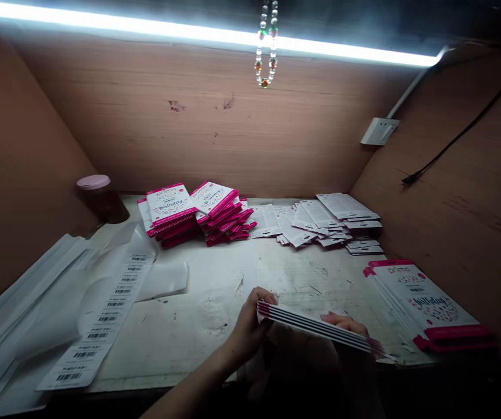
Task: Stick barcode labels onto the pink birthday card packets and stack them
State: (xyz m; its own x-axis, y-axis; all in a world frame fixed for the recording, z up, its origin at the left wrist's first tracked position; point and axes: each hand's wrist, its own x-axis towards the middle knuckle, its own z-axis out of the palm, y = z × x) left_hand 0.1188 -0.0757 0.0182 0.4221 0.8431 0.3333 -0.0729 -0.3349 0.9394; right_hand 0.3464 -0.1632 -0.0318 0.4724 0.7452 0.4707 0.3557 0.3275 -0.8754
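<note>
A thin stack of pink-and-white flat packets (315, 327) is held on edge just above the front of the table. Closed round its left end is my left hand (252, 320), thumb and fingers pinching it. At the right end, my right hand (346, 325) grips the same stack, its fingers over the top edge and partly in shadow. Nearby on the right lies a pile of "prima birthday" packets (427, 297), printed side up. The underside of the held stack is dark and cannot be made out.
Piles of pink-edged packets (171, 205) stand at the back. White packets (306, 224) lie spread back right. A barcode label sheet (108, 317) and white backing paper (53, 308) cover the left side. A lidded jar (104, 201) stands back left; a beaded string (266, 58) hangs above.
</note>
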